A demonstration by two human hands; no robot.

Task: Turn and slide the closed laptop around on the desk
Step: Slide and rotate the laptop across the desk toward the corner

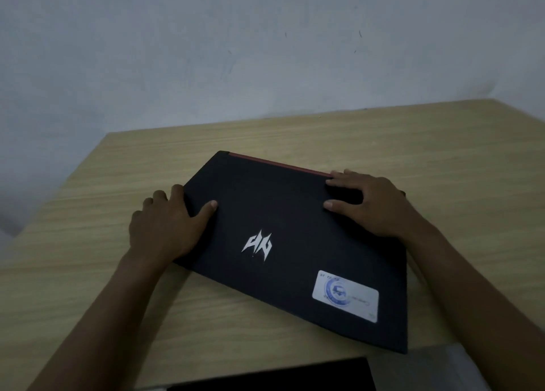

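A closed black laptop [283,213] lies flat on the light wooden desk [88,243], turned at an angle to the desk's edges. It has a red strip along its far edge, a silver logo on the lid and a white sticker near its right corner. My left hand [165,225] grips its left edge, thumb on the lid and fingers curled over the side. My right hand [371,204] lies on the far right corner, fingers spread over the lid and the red edge. The laptop's near right corner reaches the desk's front edge.
A grey wall [265,51] rises directly behind the desk. The desk's left edge runs diagonally at the left, with floor beyond it. A dark flat object [280,376] shows below the desk's front edge at the bottom of the view.
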